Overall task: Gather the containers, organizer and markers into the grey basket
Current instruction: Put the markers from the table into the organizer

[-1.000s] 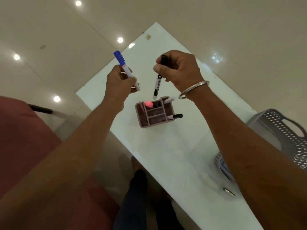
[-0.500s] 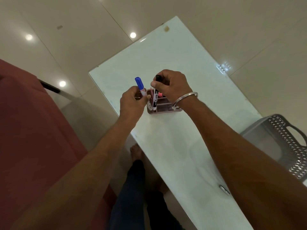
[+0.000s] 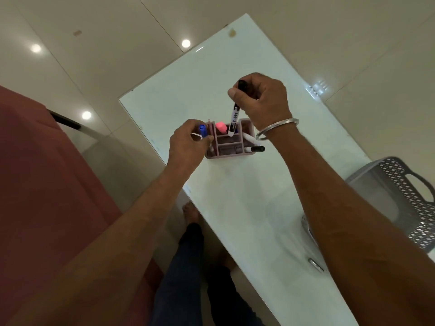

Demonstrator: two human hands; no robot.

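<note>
A pink organizer [image 3: 231, 156] with several compartments stands on the white table [image 3: 247, 208]. My right hand [image 3: 263, 100] holds a black-capped white marker [image 3: 234, 116] upright, its lower end inside a rear compartment. My left hand [image 3: 188, 143] grips a blue-capped marker [image 3: 203, 130] at the organizer's left side. A pink-capped marker [image 3: 220, 127] stands in the organizer, and another black-capped marker [image 3: 255, 149] sticks out to the right. The grey basket [image 3: 404, 198] sits at the table's right edge, partly hidden by my right forearm.
A small metal object [image 3: 316, 265] lies on the table near my right forearm. A transparent container [image 3: 306, 225] peeks out behind that arm. A red seat [image 3: 47, 184] is on the left, and my legs [image 3: 188, 267] are below the table edge.
Both hands came down to the organizer. The black marker's end now sits inside a compartment, and the blue marker has dropped low beside the organizer's left wall.
</note>
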